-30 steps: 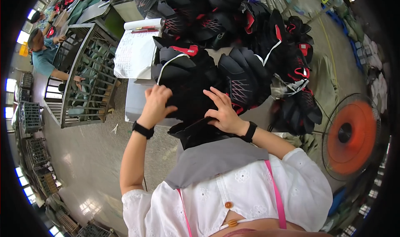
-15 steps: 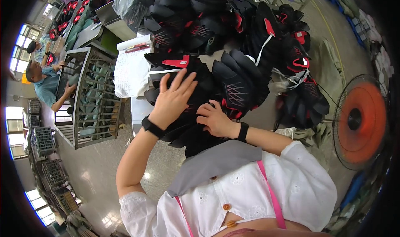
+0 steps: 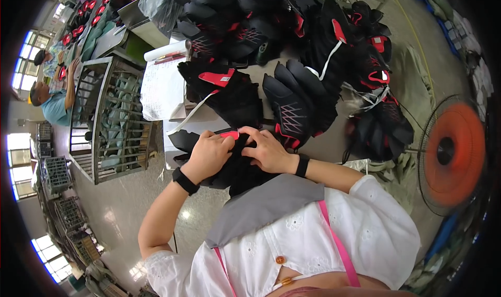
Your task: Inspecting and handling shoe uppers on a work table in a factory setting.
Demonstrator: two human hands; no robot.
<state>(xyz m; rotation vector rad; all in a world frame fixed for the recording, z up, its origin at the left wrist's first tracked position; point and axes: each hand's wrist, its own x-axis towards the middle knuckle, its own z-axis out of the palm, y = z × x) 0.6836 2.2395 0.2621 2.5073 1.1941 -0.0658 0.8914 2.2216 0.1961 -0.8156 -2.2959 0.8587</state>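
Close to my body at the table's near edge, a black shoe upper with a red patch lies under both my hands. My left hand is closed, its fingers curled onto the upper beside the red patch. My right hand bends its fingers over the same upper, thumb and forefinger near the patch. Just beyond is a bundle of black uppers with a red tab and a loose white strap. Right of it stand more stacked uppers with crossed stitching. My hands partly hide the near upper.
A large heap of black and red uppers covers the table's far side. An open notebook with pens lies at left, by a metal rack cart. An orange fan stands at right. A co-worker is behind the cart.
My left hand has come down from the far bundle toward my right hand and closed. An upper with a red patch now shows between them. The white strap hangs lower; the co-worker's arms have shifted.
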